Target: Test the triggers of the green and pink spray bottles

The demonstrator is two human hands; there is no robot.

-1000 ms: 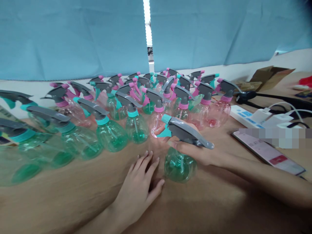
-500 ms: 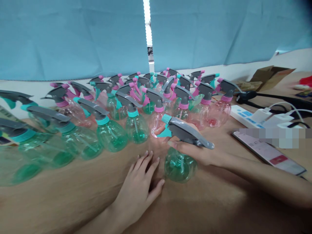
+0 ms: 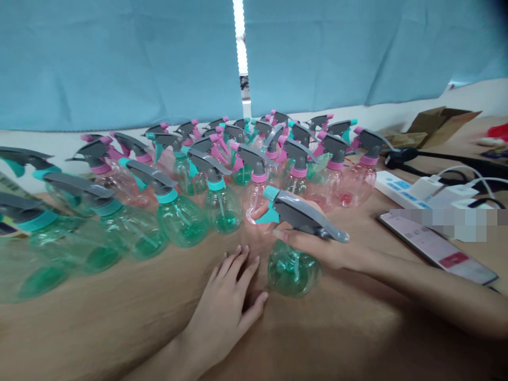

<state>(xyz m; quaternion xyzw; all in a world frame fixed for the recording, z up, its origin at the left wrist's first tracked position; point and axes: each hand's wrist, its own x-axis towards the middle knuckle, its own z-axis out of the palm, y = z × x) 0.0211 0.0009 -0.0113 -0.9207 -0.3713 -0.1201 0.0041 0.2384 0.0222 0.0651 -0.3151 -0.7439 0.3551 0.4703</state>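
My right hand [image 3: 309, 241] is closed around the neck of a green spray bottle [image 3: 292, 272], just under its grey and teal trigger head. That bottle stands upright on the wooden table, its nozzle pointing to the left. Flat on the tabletop lies my left hand [image 3: 226, 293], fingers stretched out and holding nothing, a little left of the held bottle. Beyond the hands, a green spray bottle [image 3: 223, 209] and a pink spray bottle [image 3: 257, 193] stand closest, among several others with teal or pink collars.
More green spray bottles [image 3: 182, 222] line the left side. To the right lie a phone [image 3: 436, 246], a white power strip [image 3: 400, 188] with plugs and cables, and a black cable-like object. An open cardboard box [image 3: 440, 127] sits farther back, near a blue curtain [image 3: 159, 63].
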